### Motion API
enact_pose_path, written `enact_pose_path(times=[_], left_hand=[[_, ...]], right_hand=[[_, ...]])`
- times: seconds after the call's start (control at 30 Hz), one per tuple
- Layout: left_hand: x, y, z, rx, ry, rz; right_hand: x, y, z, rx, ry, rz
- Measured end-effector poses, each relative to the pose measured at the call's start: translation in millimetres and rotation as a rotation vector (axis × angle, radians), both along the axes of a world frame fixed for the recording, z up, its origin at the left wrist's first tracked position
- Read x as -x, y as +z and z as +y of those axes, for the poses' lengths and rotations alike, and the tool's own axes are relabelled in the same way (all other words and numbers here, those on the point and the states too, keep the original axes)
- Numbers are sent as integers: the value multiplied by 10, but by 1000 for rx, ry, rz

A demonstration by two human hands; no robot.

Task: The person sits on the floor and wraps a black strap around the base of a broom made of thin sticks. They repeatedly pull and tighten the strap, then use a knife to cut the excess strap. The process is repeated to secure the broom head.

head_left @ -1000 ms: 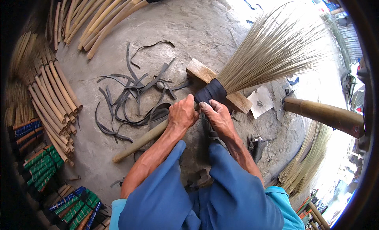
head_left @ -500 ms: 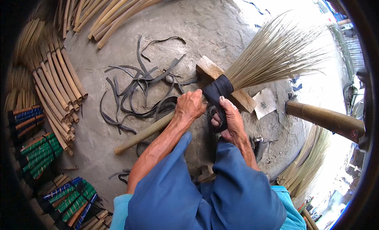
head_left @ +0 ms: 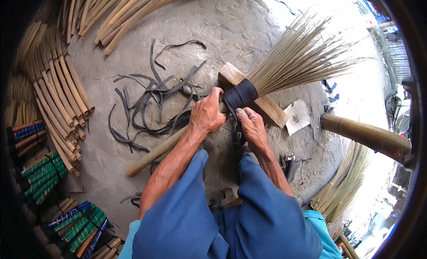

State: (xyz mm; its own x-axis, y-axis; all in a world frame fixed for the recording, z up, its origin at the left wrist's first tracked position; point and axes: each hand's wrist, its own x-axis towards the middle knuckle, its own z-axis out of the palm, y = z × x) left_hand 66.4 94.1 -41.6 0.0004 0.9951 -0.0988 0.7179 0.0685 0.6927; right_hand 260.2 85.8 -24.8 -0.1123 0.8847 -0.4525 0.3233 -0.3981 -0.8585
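Floor (head_left: 178, 58): rough grey ground, stock piled at the left, bright glare at the far right.
Left hand (head_left: 207, 110): closed round the handle (head_left: 158, 154) of the broom (head_left: 250, 89), just below the black band (head_left: 239, 97); likely steadies it against turning.
Right hand (head_left: 252, 125): thumb and fingers pinched on the black strip (head_left: 237, 132) at the band's near edge, probably to keep it taut; grip partly hidden.
Hands: near each other, not touching.
Arms: both forearms rise outside the knees in blue trousers (head_left: 178, 210); left wrist roughly straight, knuckles up; right hand points far and left.
Broom position: slanted in front of the knees, handle end near left, bristles (head_left: 302, 58) fanned far right.
Wooden block (head_left: 273, 111): crosses under the broom by the band, seemingly propping that end off the floor.
Loose strips (head_left: 147, 101): tangled left of the broom, within easy reach, likely spare wrapping.
Pale sheet (head_left: 298, 116): flat, just right of the block, dark bits on it.
Right side: bamboo pole (head_left: 364, 132); nearer, a bristle bundle (head_left: 344, 183).
Left side: bamboo handles (head_left: 66, 94) stacked together; nearer, green-wrapped handles (head_left: 46, 172), bundled.
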Motion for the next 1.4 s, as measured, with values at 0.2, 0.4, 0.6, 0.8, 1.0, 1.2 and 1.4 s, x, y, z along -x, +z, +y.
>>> enact_pose_path(times=[0.2, 0.4, 0.6, 0.8, 1.0, 1.2, 1.4], left_hand=[[-169, 37, -59, 82, 40, 119], [-158, 37, -126, -246, 104, -72], [-85, -11, -213, -481, 11, -117], [-49, -50, -204, -539, -26, -94], [-108, 38, -168, -416, 26, -4], [-25, 24, -7, -47, 90, -160], [-11, -14, -41, 314, -59, -507]], right_hand=[[23, -109, 201, -45, 58, 70], [-47, -4, 50, 33, 11, 193], [-78, 56, -37, 73, -10, 209], [-142, -21, -22, 4, -147, 253], [-76, -259, 39, -53, -115, 164], [-100, -169, 53, -22, -72, 67], [-66, 210, -17, -247, 11, -173]])
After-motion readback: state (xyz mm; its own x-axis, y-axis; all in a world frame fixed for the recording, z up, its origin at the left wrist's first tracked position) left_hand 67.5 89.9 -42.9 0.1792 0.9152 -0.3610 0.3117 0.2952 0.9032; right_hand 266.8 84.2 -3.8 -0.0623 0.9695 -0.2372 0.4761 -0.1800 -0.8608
